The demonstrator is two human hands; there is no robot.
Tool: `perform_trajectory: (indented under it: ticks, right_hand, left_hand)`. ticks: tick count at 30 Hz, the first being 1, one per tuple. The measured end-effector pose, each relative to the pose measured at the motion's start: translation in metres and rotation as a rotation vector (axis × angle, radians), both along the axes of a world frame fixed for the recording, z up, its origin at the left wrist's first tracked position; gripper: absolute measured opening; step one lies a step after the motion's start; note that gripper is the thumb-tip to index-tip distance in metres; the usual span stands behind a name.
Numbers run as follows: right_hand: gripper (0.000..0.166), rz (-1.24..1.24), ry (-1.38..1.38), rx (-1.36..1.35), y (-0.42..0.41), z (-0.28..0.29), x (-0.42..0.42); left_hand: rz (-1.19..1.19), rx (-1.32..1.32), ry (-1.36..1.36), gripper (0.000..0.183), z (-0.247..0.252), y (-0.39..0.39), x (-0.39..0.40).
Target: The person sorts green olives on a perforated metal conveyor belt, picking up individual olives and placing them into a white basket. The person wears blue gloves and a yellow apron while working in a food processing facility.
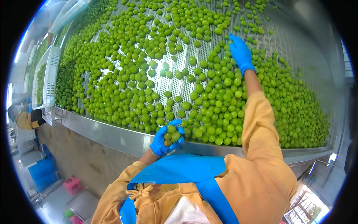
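Note:
Round green fruits (229,96) lie in large numbers on a perforated metal sorting table (188,60). My left hand (165,138), in a blue glove, is palm up at the table's near rim, its fingers curled around several fruits (172,135), some of them brownish. My right hand (241,53), in the same kind of glove, reaches far over the table, above the fruits at the right. Its fingertips point away from me, beside a few scattered fruits. The glove's back faces me, so whether anything lies under its palm is hidden.
A metal rim (112,135) runs along the table's near side. At the left stands a white plastic crate (50,81) with green fruits, near another person (24,117). Lower left are a blue crate (43,173) and a pink stool (73,185).

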State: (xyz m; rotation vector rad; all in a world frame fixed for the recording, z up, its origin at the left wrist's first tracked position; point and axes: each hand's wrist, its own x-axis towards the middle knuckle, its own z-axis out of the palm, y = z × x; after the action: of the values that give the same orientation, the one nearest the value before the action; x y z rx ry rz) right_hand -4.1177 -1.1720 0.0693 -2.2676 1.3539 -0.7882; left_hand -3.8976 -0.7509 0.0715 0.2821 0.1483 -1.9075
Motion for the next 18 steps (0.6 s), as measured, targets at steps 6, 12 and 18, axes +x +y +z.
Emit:
perform_trajectory:
  ticks: [6,12,18]
  right_hand:
    - [0.057,-0.067,0.677,0.17,-0.062,-0.021,-0.004]
    - [0.053,0.332,0.377,0.146,0.052,0.002,-0.032]
    - [0.04,0.75,0.375,-0.267,0.258,0.049,-0.088]
  left_hand:
    - [-0.035,0.078,-0.114,0.065,0.001,-0.002,-0.013]
    - [-0.044,0.06,-0.077,0.069,0.001,-0.001,-0.026]
    - [-0.05,0.053,-0.09,0.068,-0.003,-0.003,-0.037]
